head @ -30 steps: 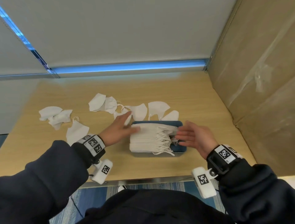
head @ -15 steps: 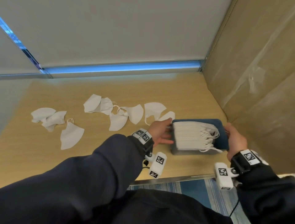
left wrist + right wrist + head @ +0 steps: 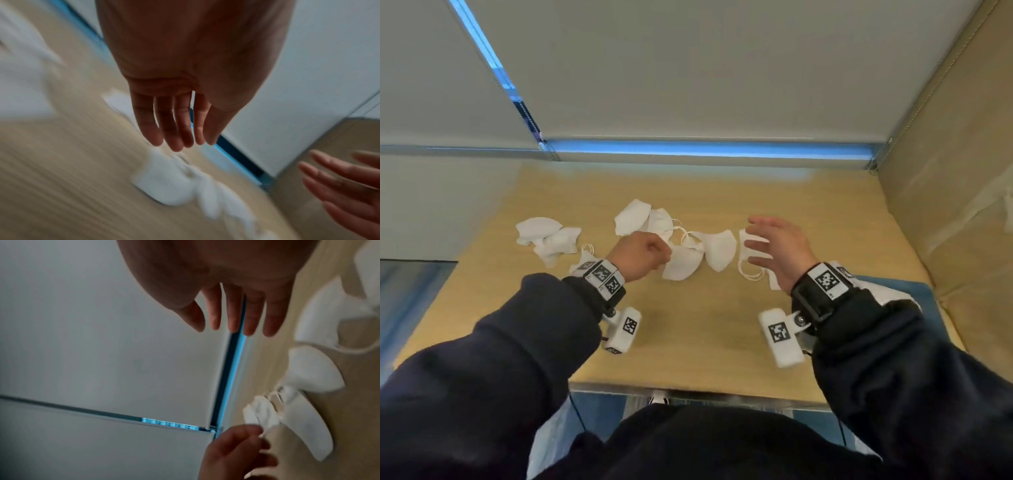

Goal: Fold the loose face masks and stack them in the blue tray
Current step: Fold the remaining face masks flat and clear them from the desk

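While both hands hang over the row of loose face masks on the table, neither grips anything. The right hand is wide open, fingers spread and nearly straight, palm turned inward, hovering just above a mask that lies under its fingertips; the right wrist view shows those fingers free in the air. The left hand is relaxed, its knuckles bent downward in the head view, while its own wrist view shows the fingers hanging loose and only lightly curved, with nothing between them. Its tips hang just over another mask; motion blur hides whether they touch it. More masks lie beyond and to the outer side of the left wrist. The blue tray sits behind and outside the right wrist, near the cardboard wall, mostly hidden by the dark sleeve, with the white stack of folded masks in it. Half a second ago both hands were at that tray, the left against its near-left end and the right at its far end; now both are off it, and the right one has crossed to the loose masks.
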The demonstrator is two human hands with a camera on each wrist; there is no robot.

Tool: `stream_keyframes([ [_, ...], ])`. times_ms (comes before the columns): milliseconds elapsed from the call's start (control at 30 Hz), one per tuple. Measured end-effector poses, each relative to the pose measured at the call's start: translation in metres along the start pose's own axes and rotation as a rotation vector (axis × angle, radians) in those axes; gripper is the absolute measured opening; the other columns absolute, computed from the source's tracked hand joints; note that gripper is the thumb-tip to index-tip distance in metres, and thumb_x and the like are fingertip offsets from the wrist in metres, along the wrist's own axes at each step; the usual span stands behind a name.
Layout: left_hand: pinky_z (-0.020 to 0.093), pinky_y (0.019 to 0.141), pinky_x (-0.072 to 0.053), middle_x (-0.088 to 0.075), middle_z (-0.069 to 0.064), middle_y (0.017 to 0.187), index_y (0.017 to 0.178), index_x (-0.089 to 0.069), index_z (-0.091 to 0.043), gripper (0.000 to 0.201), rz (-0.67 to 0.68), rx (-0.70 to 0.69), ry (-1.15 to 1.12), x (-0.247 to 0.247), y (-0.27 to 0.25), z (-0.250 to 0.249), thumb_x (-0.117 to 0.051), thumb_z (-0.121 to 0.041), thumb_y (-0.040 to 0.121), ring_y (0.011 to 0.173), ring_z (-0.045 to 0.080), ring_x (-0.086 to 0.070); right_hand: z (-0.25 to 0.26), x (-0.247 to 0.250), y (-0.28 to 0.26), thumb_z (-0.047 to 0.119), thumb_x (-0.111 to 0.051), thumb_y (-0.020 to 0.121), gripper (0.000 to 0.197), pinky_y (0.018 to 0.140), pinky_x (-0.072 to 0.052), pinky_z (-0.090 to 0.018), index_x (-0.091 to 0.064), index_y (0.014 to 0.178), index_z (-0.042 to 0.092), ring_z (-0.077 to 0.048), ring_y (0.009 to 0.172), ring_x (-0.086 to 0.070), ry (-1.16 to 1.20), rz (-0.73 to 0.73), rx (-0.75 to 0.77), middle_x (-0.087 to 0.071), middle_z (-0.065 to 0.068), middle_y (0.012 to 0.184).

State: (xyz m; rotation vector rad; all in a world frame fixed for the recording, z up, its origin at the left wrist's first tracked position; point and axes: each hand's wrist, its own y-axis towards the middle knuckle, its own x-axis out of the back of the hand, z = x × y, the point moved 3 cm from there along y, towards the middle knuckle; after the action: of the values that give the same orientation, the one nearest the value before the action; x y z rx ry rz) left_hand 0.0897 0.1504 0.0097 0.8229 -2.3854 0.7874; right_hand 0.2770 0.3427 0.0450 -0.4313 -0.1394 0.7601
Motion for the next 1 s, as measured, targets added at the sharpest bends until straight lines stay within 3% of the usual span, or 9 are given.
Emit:
stream_keyframes([
  [100, 0.032, 0.08, -0.058, -0.075, -0.001, 0.087, 0.087, -0.074, -0.023, 0.007, -0.103, 0.061, 0.21, 0.046, -0.005, 0.056, -0.077, -0.016, 0.085, 0.083, 0.019, -0.072, -0.028, -0.048, 0.026, 0.003, -0.058, 0.097, 0.018, 0.065, -0.048, -0.035, -0.066, 0.113, 0.008, -0.029, 0.077, -0.062, -0.131, 0.154, -0.2, -0.067, -0.015, 0.097],
  [167, 0.037, 0.087, -0.057, -0.073, -0.002, 0.086, 0.08, -0.071, -0.027, 0.015, -0.134, 0.119, 0.291, 0.067, -0.007, 0.089, -0.078, -0.014, 0.083, 0.088, 0.021, -0.071, -0.048, -0.073, 0.04, 0.001, -0.059, 0.09, 0.023, 0.066, -0.047, -0.031, -0.069, 0.105, 0.015, -0.026, 0.079, -0.063, -0.471, 0.18, -0.056, -0.069, -0.01, 0.092],
  [267, 0.033, 0.088, -0.054, -0.071, -0.006, 0.089, 0.076, -0.069, -0.031, 0.022, -0.103, 0.172, 0.389, 0.088, -0.01, 0.131, -0.075, -0.012, 0.083, 0.093, 0.02, -0.068, -0.067, -0.109, 0.048, 0.001, -0.057, 0.087, 0.034, 0.089, -0.048, -0.026, -0.071, 0.108, 0.024, -0.021, 0.11, -0.065, -0.982, 0.245, 0.207, -0.071, 0.0, 0.115],
  [400, 0.028, 0.087, -0.048, -0.067, -0.007, 0.106, 0.104, -0.072, -0.032, 0.03, 0.007, 0.171, 0.521, 0.093, -0.012, 0.171, -0.084, -0.03, 0.077, 0.096, 0.014, -0.061, -0.079, -0.131, 0.063, 0.003, -0.047, 0.095, 0.047, 0.106, -0.04, -0.042, -0.054, 0.136, 0.025, -0.029, 0.129, -0.046, -1.554, 0.298, 0.336, -0.05, -0.004, 0.142],
  [567, 0.029, 0.081, -0.045, -0.054, -0.013, 0.108, 0.118, -0.063, -0.036, 0.047, 0.067, -0.016, 0.638, 0.091, -0.003, 0.187, -0.083, -0.044, 0.075, 0.096, 0.013, -0.056, -0.08, -0.138, 0.079, 0.012, -0.047, 0.098, 0.036, 0.101, -0.037, -0.043, -0.055, 0.13, 0.024, -0.029, 0.12, -0.049, -1.72, 0.312, 0.387, -0.054, -0.004, 0.134],
  [667, 0.03, 0.082, -0.047, -0.063, -0.009, 0.11, 0.114, -0.071, -0.03, 0.025, 0.108, -0.145, 0.685, 0.098, 0.004, 0.183, -0.067, -0.029, 0.089, 0.102, 0.019, -0.062, -0.068, -0.148, 0.078, 0.027, -0.048, 0.099, 0.025, 0.099, -0.039, -0.041, -0.069, 0.112, 0.023, -0.027, 0.105, -0.059, -1.624, 0.25, 0.379, -0.068, -0.002, 0.112],
  [767, 0.032, 0.085, -0.051, -0.069, -0.008, 0.104, 0.104, -0.076, -0.027, 0.018, 0.129, -0.173, 0.592, 0.105, 0.013, 0.176, -0.063, -0.029, 0.092, 0.097, 0.017, -0.064, -0.055, -0.156, 0.071, 0.033, -0.06, 0.097, 0.019, 0.087, -0.049, -0.035, -0.075, 0.099, 0.022, -0.021, 0.091, -0.065, -1.163, 0.069, 0.317, -0.071, 0.004, 0.096],
  [900, 0.039, 0.079, -0.059, -0.072, 0.003, 0.083, 0.087, -0.074, -0.013, 0.006, 0.126, -0.124, -0.036, 0.123, 0.02, 0.159, -0.069, -0.016, 0.089, 0.08, 0.019, -0.068, -0.047, -0.168, 0.057, 0.013, -0.074, 0.09, 0.01, 0.071, -0.062, -0.04, -0.075, 0.1, 0.01, -0.025, 0.081, -0.073, -0.355, 0.016, -0.005, -0.076, -0.015, 0.1],
  [1000, 0.03, 0.067, -0.059, -0.074, 0.007, 0.082, 0.092, -0.07, -0.006, 0.009, 0.217, -0.093, -0.505, 0.136, 0.008, 0.133, -0.073, 0.0, 0.085, 0.076, 0.019, -0.07, -0.04, -0.181, 0.045, 0.0, -0.066, 0.092, 0.016, 0.061, -0.061, -0.037, -0.071, 0.107, 0.001, -0.027, 0.076, -0.074, -0.08, 0.085, -0.132, -0.075, -0.018, 0.097],
])
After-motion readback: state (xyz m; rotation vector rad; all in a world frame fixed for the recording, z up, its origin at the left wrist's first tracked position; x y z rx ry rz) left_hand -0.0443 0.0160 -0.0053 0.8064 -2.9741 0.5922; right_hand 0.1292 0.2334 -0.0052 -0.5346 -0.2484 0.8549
